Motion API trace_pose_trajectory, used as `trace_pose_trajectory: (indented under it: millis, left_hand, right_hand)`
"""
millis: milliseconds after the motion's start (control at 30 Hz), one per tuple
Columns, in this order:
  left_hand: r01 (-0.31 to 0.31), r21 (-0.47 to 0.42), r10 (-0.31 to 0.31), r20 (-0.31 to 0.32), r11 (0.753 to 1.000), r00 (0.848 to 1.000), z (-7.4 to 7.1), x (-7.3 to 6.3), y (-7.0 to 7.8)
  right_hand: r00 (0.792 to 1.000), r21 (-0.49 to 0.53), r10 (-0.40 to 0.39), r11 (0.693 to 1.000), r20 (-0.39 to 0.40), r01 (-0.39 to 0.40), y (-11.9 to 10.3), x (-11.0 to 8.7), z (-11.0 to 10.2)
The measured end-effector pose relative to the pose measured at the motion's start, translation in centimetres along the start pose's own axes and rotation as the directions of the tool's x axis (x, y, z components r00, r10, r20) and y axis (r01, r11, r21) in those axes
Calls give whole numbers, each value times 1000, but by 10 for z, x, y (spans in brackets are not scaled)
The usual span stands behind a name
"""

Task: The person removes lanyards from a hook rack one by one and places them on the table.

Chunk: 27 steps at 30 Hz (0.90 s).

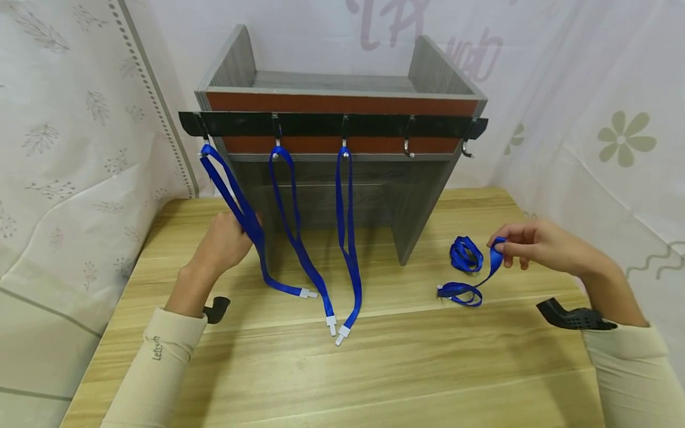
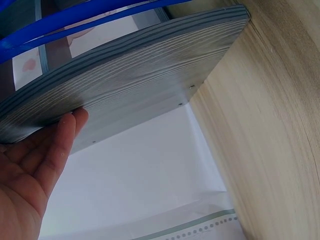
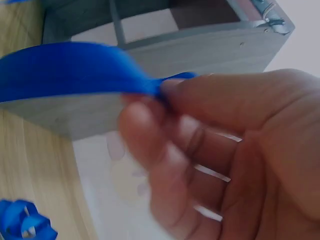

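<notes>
My right hand (image 1: 540, 245) pinches the end of a blue lanyard (image 1: 496, 257) between thumb and fingers, lifted off the table; its remaining coil lies below. Beside it rests another coiled blue lanyard (image 1: 466, 254). In the right wrist view, the held strap (image 3: 75, 70) arcs leftward from the fingertips. My left hand (image 1: 223, 239) is at the grey shelf's left side; the left wrist view shows its fingers (image 2: 64, 135) fairly straight against the outer side panel (image 2: 130, 95). Three blue lanyards with white clips hang from a black hook rail (image 1: 310, 125), the leftmost lanyard (image 1: 251, 223) partly covering that hand.
Two bare hooks are at the rail's right, one inner hook (image 1: 408, 147) and one end hook (image 1: 467, 148). The grey shelf unit (image 1: 423, 208) stands on the wooden table (image 1: 374, 374). A patterned white cloth (image 1: 80, 119) surrounds the table.
</notes>
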<state>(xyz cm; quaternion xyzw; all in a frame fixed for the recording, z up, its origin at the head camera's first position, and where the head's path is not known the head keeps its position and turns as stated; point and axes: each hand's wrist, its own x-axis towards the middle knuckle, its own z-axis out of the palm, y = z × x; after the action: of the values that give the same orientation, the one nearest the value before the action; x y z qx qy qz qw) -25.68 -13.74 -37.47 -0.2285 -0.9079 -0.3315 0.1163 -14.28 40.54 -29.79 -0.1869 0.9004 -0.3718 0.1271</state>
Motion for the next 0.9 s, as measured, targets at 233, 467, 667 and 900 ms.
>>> trace_pose_trajectory:
  millis: [233,467,667,900]
  left_hand:
    - [16,4,-16,8,1000,1000,2,0,-1]
    - [3,11,-3,10,1000,1000,0,1,-1]
    - [-14,8,14,3,1000,1000,0,1,0]
    - [-6,4,6,11,1000,1000,1,1,-2]
  right_hand:
    - [988,-146,131,982,77,-119,14,-5,-1]
    - [967,-344,246,916,70,-208,21,6,7]
    - [961,-472,274,852,33,-226,26,16,18]
    - [965,-450,264,863,15,-229,35,28,36]
